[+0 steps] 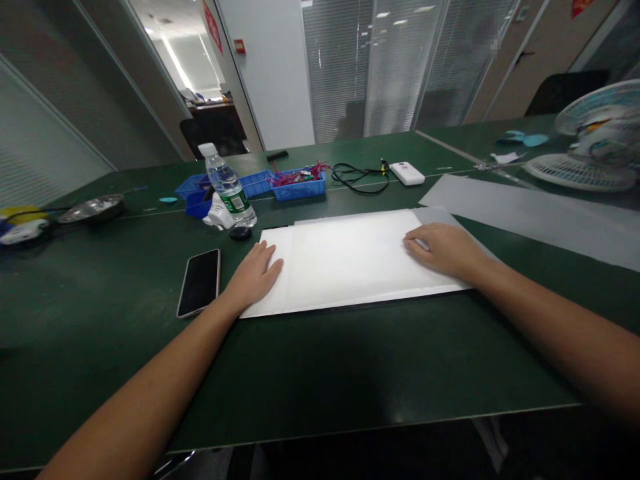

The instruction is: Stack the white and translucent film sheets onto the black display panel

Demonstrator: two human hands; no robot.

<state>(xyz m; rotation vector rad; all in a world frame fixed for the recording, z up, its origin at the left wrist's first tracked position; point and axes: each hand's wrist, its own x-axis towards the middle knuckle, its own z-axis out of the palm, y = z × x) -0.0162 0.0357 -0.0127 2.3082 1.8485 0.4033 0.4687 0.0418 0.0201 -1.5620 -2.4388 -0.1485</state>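
Left hand point(254, 277) lies flat, right hand point(443, 250) curls, grip unclear, on a white sheet point(345, 260).

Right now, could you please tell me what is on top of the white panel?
On the white panel, the left hand rests near the left end and the right hand near the right. The surface beneath the hands is covered and cannot be seen.

The left hand point(254, 275) and the right hand point(441, 248) are bare and slim-fingered; the left forearm point(155, 380) and right forearm point(555, 327) are likewise bare, smooth in outline, broader toward the elbow, and uncovered to the view's edges.
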